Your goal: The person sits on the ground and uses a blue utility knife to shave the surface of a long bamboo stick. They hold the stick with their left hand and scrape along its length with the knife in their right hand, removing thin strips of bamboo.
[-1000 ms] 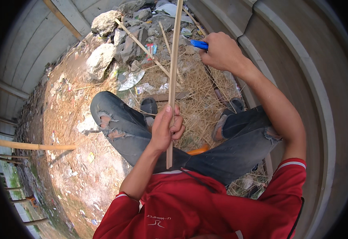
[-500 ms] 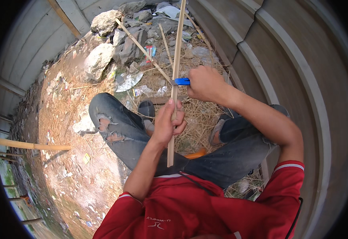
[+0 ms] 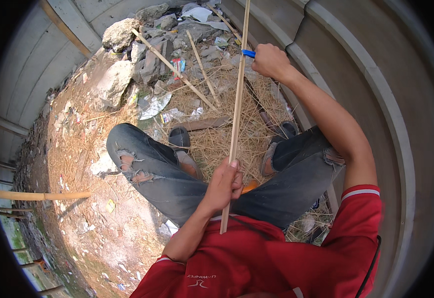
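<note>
A long, pale bamboo strip (image 3: 236, 111) runs from my lap up past the far edge of the view. Close to its lower end, my left hand (image 3: 222, 187) is wrapped round it against my thighs. My right hand (image 3: 271, 62) grips a blue-handled cutter knife (image 3: 248, 53) far up the strip, with my arm stretched out. The knife's front end meets the strip; its blade is too small to make out now. Beyond the strip, two thinner bamboo pieces (image 3: 175, 69) (image 3: 202, 67) lean over the rubble and straw.
Straw shavings (image 3: 212, 149) cover the ground between my feet. Pale rocks (image 3: 113, 84) and litter lie ahead. A corrugated metal wall (image 3: 376, 149) stands close on my right. At left a bamboo pole (image 3: 43, 195) juts in.
My right hand and the knife have moved farther away along the strip. My left hand and the strip's lower end have come nearer my body.
</note>
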`<state>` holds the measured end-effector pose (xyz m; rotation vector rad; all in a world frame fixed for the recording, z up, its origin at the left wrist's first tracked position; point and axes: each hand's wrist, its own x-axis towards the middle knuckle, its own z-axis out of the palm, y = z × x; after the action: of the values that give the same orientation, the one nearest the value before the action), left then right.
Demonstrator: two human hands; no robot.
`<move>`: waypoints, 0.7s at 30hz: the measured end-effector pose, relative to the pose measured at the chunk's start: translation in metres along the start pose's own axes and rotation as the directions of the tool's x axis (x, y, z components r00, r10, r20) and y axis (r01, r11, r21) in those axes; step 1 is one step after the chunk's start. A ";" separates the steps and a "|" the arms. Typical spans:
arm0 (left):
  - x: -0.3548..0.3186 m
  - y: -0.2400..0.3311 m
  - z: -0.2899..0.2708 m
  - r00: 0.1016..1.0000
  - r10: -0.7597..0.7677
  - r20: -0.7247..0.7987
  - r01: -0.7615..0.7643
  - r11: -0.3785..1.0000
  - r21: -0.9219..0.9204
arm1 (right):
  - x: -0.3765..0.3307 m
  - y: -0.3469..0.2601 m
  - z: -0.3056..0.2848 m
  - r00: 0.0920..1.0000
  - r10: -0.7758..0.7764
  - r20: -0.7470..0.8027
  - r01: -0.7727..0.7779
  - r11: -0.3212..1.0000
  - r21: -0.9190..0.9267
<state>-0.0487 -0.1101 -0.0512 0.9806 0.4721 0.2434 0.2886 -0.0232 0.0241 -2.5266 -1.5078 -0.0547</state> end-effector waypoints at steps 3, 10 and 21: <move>0.007 0.003 -0.017 1.000 0.011 -0.002 -0.011 0.998 -0.060 | -0.018 -0.023 -0.001 0.993 -0.106 0.051 0.103 0.994 0.046; 0.015 0.036 -0.031 0.995 0.055 -0.081 -0.056 0.998 -0.021 | -0.080 -0.080 0.014 0.936 -0.331 0.123 0.320 0.942 0.103; -0.021 0.019 -0.035 0.996 -0.009 -0.083 0.040 0.923 0.383 | 0.013 0.000 0.013 0.998 0.035 -0.056 -0.034 0.999 0.017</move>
<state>-0.0836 -0.0823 -0.0464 1.3525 0.6200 0.1702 0.2943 -0.0098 0.0134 -2.5164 -1.4376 -0.1071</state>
